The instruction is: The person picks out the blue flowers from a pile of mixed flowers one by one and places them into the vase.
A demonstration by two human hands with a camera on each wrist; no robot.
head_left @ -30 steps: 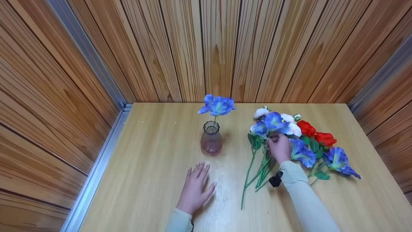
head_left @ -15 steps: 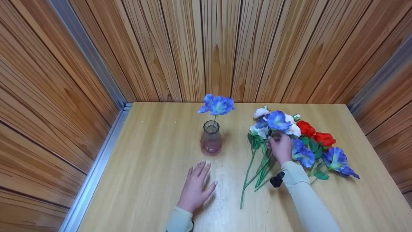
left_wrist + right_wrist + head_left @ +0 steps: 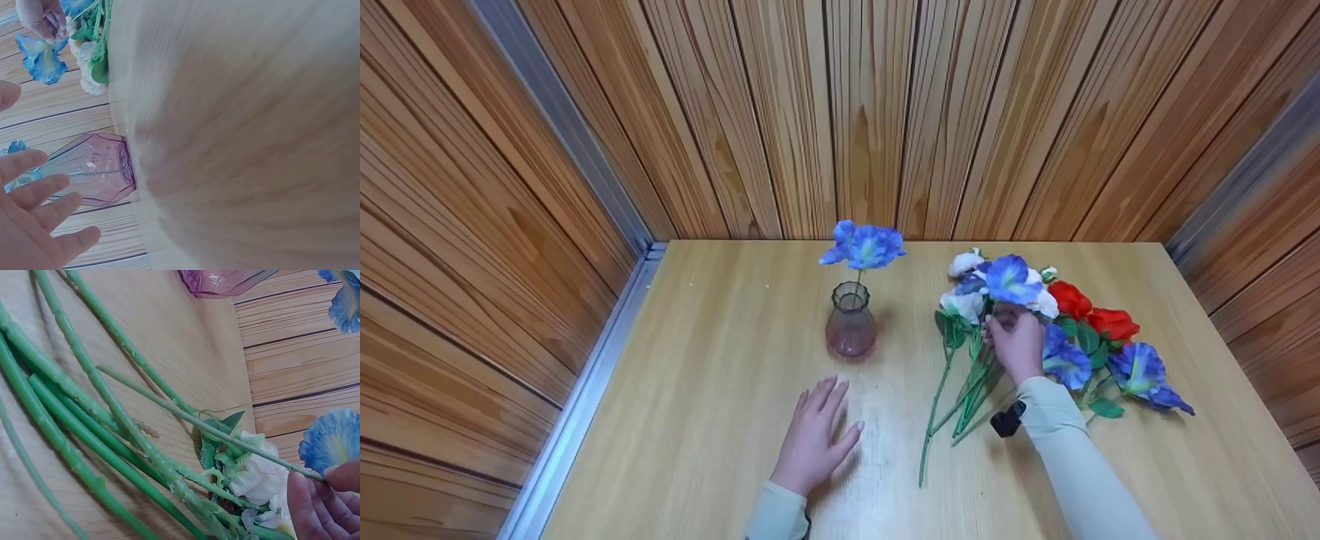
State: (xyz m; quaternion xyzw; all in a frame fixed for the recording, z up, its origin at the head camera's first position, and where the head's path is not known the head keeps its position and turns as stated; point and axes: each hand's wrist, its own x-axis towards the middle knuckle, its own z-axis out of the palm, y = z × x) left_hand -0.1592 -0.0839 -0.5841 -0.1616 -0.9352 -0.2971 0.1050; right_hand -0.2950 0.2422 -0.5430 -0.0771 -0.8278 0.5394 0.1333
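Note:
My right hand (image 3: 1018, 346) pinches the thin green stem (image 3: 242, 445) of a blue artificial flower (image 3: 1011, 280) between thumb and fingers, just below the bloom. That bloom is raised over white flowers (image 3: 962, 305), and the stem's lower end shows free above the other stems in the right wrist view. My left hand (image 3: 812, 439), fingers spread and holding nothing, is over the table in front of a glass vase (image 3: 851, 330). Grey at the neck and pink below, the vase stands upright with one blue flower (image 3: 870, 246) in it.
Red flowers (image 3: 1069, 298) and two more blue flowers (image 3: 1144, 371) lie right of my right hand. Several green stems (image 3: 971, 394) from the pile point toward the table's front. Wood-panelled walls (image 3: 866, 120) rise behind and beside the table (image 3: 712, 360).
The blue flower in my right hand has shifted slightly right, uncovering a white bloom beneath it. My right hand moved a little right with it. The left hand stays nearly still.

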